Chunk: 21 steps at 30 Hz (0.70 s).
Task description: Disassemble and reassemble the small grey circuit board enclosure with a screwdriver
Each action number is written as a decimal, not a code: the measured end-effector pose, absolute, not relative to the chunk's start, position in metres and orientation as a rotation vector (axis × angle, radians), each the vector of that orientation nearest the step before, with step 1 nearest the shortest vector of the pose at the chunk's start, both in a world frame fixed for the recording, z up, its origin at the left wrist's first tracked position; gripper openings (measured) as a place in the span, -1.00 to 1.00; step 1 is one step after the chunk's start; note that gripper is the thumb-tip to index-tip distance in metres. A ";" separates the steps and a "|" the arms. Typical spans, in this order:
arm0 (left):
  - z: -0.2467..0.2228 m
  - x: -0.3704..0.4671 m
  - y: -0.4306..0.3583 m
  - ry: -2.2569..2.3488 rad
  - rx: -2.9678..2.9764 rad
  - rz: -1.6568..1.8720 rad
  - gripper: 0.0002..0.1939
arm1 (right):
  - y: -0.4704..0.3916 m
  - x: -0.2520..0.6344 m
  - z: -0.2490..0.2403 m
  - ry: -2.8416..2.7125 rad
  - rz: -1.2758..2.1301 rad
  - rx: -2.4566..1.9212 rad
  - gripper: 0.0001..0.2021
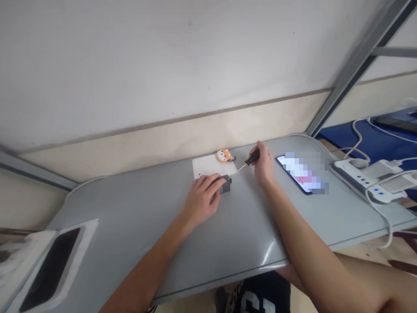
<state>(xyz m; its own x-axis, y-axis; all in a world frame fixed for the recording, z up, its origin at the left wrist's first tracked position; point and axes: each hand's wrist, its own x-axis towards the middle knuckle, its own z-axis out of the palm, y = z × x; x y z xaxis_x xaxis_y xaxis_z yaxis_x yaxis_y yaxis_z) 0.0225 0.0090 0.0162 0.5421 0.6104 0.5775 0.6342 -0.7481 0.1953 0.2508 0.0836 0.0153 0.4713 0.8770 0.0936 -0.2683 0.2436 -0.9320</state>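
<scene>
Left hand (203, 195) is palm-down, clamped on a grey box (226, 187); right hand (263, 164) grips a slanted screwdriver (251, 157).

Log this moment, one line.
left hand: holding dark grey boxy object | right hand: holding black-handled metal screwdriver, tip at object | orange-white animal-face trinket on white paper

Beyond the left hand (202, 195), an animal-faced trinket (224, 156) overlapping a white sheet (202, 166); right of the right hand (264, 164), a phone (294, 173) (screen lit), then a power strip (355, 176); well left of both, a black slab (52, 266).
</scene>
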 end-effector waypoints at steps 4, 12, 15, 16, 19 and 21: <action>0.017 0.022 0.009 -1.106 -2.733 -0.994 -0.62 | 0.082 0.251 0.018 -0.733 0.869 -1.045 -0.52; 0.017 0.023 0.008 -1.109 -2.705 -0.961 -0.61 | 0.078 0.249 0.023 -0.816 0.864 -1.065 -0.49; 0.018 0.023 0.007 -1.083 -2.665 -0.893 -0.59 | 0.075 0.249 0.026 -0.855 0.839 -1.068 -0.47; 0.018 0.023 0.007 -1.072 -2.652 -0.868 -0.58 | 0.075 0.249 0.027 -0.859 0.835 -1.067 -0.47; 0.019 0.024 0.005 -1.062 -2.617 -0.802 -0.58 | 0.075 0.251 0.026 -0.822 0.834 -1.067 -0.48; 0.020 0.025 0.005 -1.077 -2.603 -0.766 -0.57 | 0.077 0.253 0.024 -0.755 0.842 -1.068 -0.50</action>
